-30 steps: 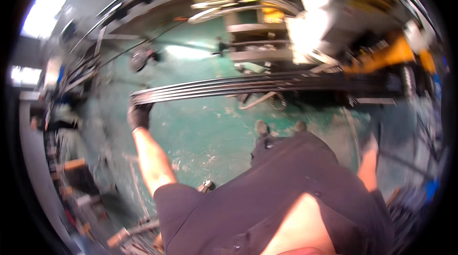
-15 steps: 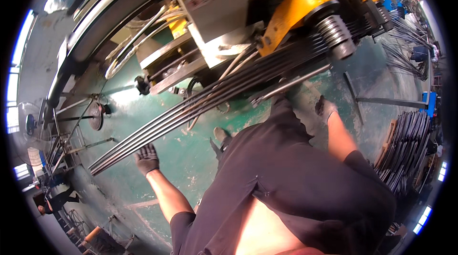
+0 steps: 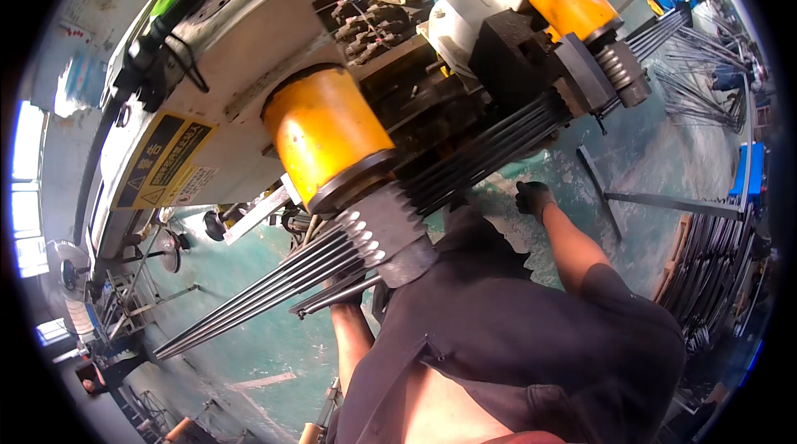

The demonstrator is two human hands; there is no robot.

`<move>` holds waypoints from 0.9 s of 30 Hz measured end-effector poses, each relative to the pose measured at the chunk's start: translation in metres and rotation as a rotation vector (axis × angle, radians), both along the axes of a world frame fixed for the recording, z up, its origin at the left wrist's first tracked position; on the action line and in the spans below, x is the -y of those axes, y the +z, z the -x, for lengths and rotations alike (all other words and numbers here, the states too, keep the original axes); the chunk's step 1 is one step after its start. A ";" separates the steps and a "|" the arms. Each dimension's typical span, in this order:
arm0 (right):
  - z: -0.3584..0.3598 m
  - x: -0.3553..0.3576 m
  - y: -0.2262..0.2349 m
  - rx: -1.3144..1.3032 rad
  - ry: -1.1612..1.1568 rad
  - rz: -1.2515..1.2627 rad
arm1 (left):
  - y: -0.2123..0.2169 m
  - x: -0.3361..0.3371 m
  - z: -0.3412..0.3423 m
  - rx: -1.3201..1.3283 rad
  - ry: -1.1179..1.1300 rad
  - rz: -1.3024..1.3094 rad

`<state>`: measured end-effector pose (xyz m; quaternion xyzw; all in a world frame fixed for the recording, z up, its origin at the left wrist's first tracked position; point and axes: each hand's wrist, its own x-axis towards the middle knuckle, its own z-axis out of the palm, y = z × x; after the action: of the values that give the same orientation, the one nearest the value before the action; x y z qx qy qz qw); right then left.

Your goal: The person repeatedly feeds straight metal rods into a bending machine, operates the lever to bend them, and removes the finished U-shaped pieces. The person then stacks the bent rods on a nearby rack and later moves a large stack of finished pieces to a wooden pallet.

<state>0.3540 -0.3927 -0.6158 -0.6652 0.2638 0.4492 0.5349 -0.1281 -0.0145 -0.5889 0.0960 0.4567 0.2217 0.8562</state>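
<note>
Several long dark metal bars [image 3: 257, 301] lie side by side, running from the lower left through a ridged metal block [image 3: 388, 224] beneath a yellow cylinder [image 3: 328, 137]. My left hand [image 3: 349, 298], in a dark glove, is under the bars beside a shorter metal rod [image 3: 334, 297]. That rod and the bars hide most of its fingers, so its grip does not show. Over the floor, to the right of the bars, my gloved right hand [image 3: 535, 197] is curled into a loose fist. Nothing shows in it, and it touches no bar.
A second yellow cylinder [image 3: 574, 2] with a ridged head stands farther right on the machine. A metal floor frame [image 3: 664, 201] and a stack of dark bars [image 3: 710, 265] are at the right. A fan [image 3: 170, 251] stands left; a person [image 3: 104, 376] is at lower left.
The machine's near yellow cylinder now shows larger and farther left. My left hand has gone from beside the bars' ends to under them, by the ridged block. My right hand has curled.
</note>
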 end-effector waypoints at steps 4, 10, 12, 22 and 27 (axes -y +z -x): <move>0.028 0.015 0.021 0.038 -0.086 0.070 | 0.016 -0.007 -0.012 0.046 -0.090 -0.079; 0.103 0.068 0.028 0.069 -0.123 0.211 | 0.036 -0.040 0.003 0.148 -0.204 -0.186; 0.116 0.058 0.048 0.157 -0.203 0.135 | 0.037 -0.038 0.009 0.184 -0.212 -0.223; 0.087 -0.071 0.235 0.680 -0.184 -0.431 | 0.106 -0.018 0.039 0.025 0.271 -0.130; 0.068 -0.153 0.301 0.519 -0.382 -0.827 | 0.179 -0.024 0.048 0.083 0.463 -0.365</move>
<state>0.2863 -0.2401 -0.3151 -0.4279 0.0400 0.2307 0.8729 -0.1757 0.0097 -0.4102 0.1325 0.3838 0.4933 0.7693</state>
